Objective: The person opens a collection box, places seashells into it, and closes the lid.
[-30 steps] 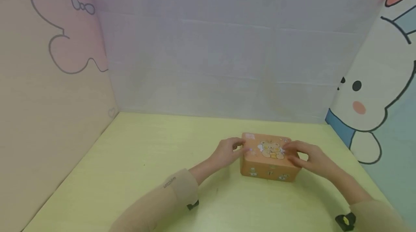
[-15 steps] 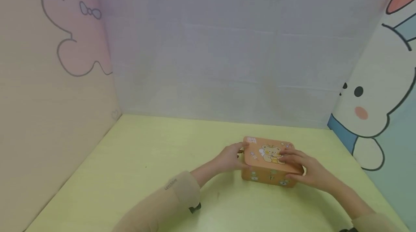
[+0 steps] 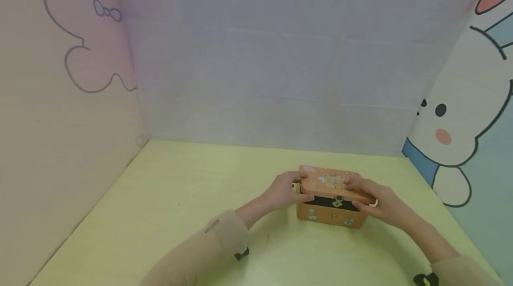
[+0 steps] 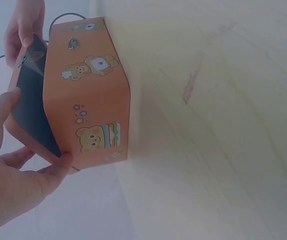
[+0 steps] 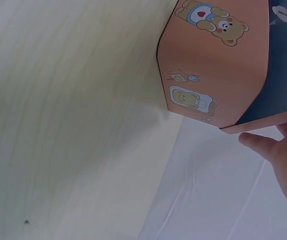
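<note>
An orange box (image 3: 320, 218) printed with cartoon bears sits on the table, right of the middle in the head view. Its hinged lid (image 3: 316, 184) is raised at the front, showing a dark gap and a metal clasp (image 3: 337, 203). At the lid's left end my left hand (image 3: 281, 193) holds it, thumb at the front edge and fingers on top. My right hand (image 3: 382, 201) grips the other end, thumb under the front edge. In the left wrist view, the dark inside of the lid (image 4: 31, 95) shows between both hands; the box's contents are hidden.
The pale yellow table (image 3: 192, 188) meets a whitish back wall (image 3: 256, 76). Side walls with a pink bear print (image 3: 96, 54) and a white rabbit print (image 3: 457, 112) stand left and right. In the left wrist view a thin dark cord (image 4: 58, 19) curves behind the box.
The lid was down on the box in the earlier frames and its front edge has now come up. My right thumb has gone from the lid's top to under its front edge.
</note>
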